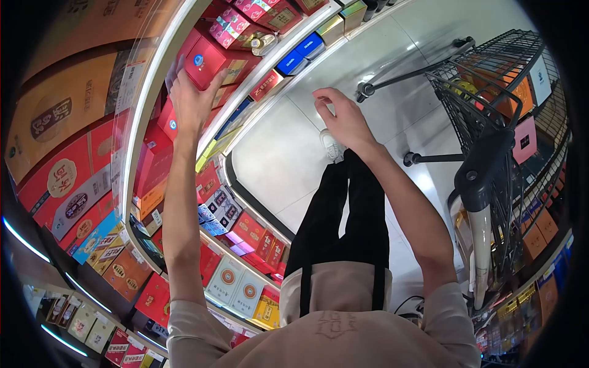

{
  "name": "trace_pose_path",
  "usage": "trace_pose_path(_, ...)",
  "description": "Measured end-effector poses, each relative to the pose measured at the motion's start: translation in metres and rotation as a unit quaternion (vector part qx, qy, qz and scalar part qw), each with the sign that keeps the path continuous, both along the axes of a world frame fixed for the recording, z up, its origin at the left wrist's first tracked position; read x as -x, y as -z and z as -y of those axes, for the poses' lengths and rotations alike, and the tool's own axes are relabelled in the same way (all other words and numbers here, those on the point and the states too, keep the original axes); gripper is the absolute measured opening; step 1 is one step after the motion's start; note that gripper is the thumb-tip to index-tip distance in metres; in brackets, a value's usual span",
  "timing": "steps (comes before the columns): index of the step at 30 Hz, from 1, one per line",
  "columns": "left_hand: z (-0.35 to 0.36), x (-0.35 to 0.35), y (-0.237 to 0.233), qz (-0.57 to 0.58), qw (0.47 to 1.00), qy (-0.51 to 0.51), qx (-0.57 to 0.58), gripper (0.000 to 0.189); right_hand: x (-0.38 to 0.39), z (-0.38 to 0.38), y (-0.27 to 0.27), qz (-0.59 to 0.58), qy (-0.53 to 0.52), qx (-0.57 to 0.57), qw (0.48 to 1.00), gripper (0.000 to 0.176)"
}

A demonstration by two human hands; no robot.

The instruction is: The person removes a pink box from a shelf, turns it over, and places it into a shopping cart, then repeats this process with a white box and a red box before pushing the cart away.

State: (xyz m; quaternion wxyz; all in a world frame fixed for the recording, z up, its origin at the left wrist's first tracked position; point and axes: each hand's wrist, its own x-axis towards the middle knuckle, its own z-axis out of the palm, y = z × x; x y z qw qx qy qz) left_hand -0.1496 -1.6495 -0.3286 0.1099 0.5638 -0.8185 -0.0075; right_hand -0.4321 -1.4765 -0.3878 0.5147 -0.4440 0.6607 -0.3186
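Note:
My left hand [191,101] reaches up to the shelf and grips the near end of a red box [205,60] with a round blue emblem, its thumb on one side and fingers on the other. The box sits among other red boxes on the shelf. A gold-coloured item [262,43] and pink-and-red patterned boxes [230,29] are just beyond it. Over the floor, apart from the shelf, my right hand [345,119] hangs in the air with loosely bent fingers, the thumb apart and nothing visible in it.
A wire shopping cart [485,116] with several goods, including an orange box [515,92], stands at the right. Blue boxes [300,54] line a lower shelf. Long shelves of boxed goods curve along the left. My white shoe [332,146] is on the tiled floor [270,159].

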Motion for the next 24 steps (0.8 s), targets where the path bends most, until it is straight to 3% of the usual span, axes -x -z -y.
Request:
trace_pose_path(6, 0.007, -0.045, -0.001, 0.098, 0.989, -0.012, -0.110, 0.130, -0.028, -0.003, 0.003, 0.000, -0.069, -0.008, 0.998, 0.031)
trace_pose_path(12, 0.004, -0.075, 0.000, 0.169, 0.977, -0.002, -0.129, 0.140, -0.050, -0.008, 0.007, 0.010, -0.113, -0.012, 0.993, 0.032)
trace_pose_path(19, 0.011, -0.100, 0.021, 0.172, 0.969, -0.050, -0.171, 0.137, -0.070, -0.019, 0.019, 0.018, -0.141, -0.051, 0.989, 0.032)
trace_pose_path(21, 0.011, -0.103, 0.024, 0.145, 0.976, -0.034, -0.157, 0.123, -0.074, -0.022, 0.020, 0.013, -0.144, -0.054, 0.988, 0.032)
trace_pose_path(24, 0.011, -0.106, 0.018, 0.188, 0.972, 0.043, -0.133, 0.122, -0.079, -0.022, 0.021, 0.004, -0.156, -0.060, 0.986, 0.032)
